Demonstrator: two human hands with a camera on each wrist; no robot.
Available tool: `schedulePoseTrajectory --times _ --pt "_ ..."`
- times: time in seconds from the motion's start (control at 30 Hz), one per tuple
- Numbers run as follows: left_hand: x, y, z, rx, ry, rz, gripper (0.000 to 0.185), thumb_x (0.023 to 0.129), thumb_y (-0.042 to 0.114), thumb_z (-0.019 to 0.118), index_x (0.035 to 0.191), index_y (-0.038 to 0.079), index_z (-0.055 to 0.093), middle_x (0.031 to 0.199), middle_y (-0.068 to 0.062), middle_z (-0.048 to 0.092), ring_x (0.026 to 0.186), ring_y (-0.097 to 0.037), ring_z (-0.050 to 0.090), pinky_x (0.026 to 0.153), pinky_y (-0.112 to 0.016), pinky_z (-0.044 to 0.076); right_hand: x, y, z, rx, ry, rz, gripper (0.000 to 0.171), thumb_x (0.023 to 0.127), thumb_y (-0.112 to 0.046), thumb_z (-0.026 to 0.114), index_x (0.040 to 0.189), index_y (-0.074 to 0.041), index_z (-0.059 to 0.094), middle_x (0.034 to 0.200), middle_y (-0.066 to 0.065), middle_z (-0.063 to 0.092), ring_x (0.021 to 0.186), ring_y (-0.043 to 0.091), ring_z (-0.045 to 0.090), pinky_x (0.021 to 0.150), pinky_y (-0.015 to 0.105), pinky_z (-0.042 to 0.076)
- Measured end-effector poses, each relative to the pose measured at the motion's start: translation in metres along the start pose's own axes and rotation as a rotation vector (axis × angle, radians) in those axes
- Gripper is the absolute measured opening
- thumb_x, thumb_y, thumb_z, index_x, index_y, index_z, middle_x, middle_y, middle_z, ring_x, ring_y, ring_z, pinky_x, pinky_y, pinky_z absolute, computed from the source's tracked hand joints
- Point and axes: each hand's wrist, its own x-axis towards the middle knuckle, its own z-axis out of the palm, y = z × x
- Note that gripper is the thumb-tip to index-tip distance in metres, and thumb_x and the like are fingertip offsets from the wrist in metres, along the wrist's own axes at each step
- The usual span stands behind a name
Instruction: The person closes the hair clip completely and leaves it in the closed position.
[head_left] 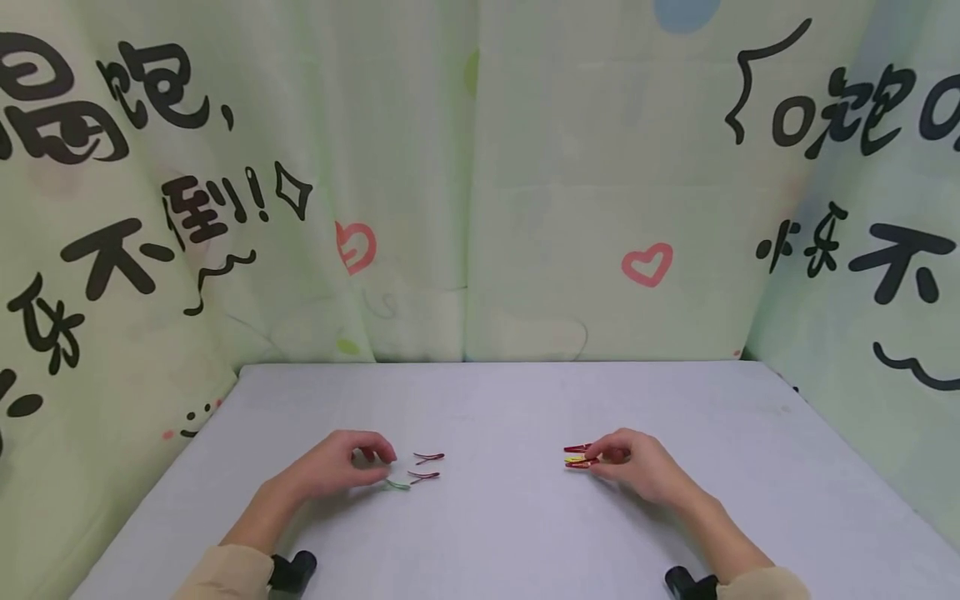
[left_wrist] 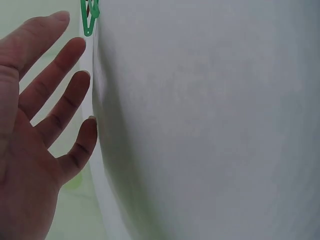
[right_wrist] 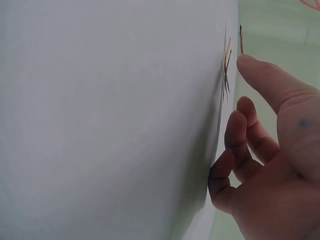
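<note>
On the left of the white table, my left hand hovers with thumb and fingers apart and nothing between them. Just off its thumb tip lies a green clip, seen closer in the left wrist view as a V-shaped green clip. Two dark red clips lie beyond it, one farther, one nearer. At the right, my right hand pinches a red clip at its thumb tip; the index finger is hidden in the right wrist view. Red and yellow clips lie close by.
The white tabletop spreads between and around both hands. Pale green curtains with printed characters and hearts hang behind the table and along both sides. A black wrist strap shows at the left sleeve, another at the right.
</note>
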Motion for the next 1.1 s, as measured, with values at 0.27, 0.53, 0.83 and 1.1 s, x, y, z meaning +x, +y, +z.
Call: schedulePoseTrajectory --times 0.27,0.53,0.83,1.1 --pt "0.0018 -0.0024 -0.0021 0.023 -0.032 0.046 0.018 0.085 0.006 0.075 0.101 0.014 0.073 0.096 0.008 0.069 0.086 -0.013 0.059 0.077 -0.029 0.05 -0.0001 0.0021 0.0006 -0.012 -0.042 0.031 0.015 0.083 -0.009 0.083 0.095 -0.017 0.078 0.09 0.0 0.058 0.083 0.02 0.049 0.068 0.029 0.043" --pt "0.0036 -0.0012 -0.0009 0.021 -0.053 0.044 0.018 0.084 0.005 0.075 0.099 0.016 0.074 0.095 0.01 0.068 0.088 -0.015 0.059 0.081 -0.032 0.049 -0.0014 0.0033 0.0003 -0.032 -0.042 0.035 0.015 0.082 -0.01 0.083 0.094 -0.016 0.078 0.089 -0.001 0.056 0.081 0.019 0.048 0.066 0.03 0.042" --pt "0.0054 -0.0009 -0.0003 0.048 -0.046 0.051 0.018 0.083 0.003 0.075 0.094 0.017 0.074 0.092 0.011 0.066 0.088 -0.015 0.058 0.082 -0.032 0.049 0.0007 0.0014 -0.0013 -0.004 -0.034 0.09 0.016 0.084 -0.014 0.082 0.1 -0.015 0.077 0.094 0.002 0.059 0.086 0.021 0.05 0.069 0.033 0.044" --pt "0.0074 -0.0018 0.0018 0.071 -0.066 0.078 0.018 0.084 0.002 0.075 0.085 0.02 0.073 0.092 0.012 0.063 0.089 -0.012 0.057 0.084 -0.033 0.049 -0.0003 -0.0023 -0.0027 0.014 -0.006 0.103 0.018 0.086 -0.018 0.081 0.103 -0.013 0.077 0.101 0.002 0.063 0.089 0.021 0.054 0.073 0.035 0.047"
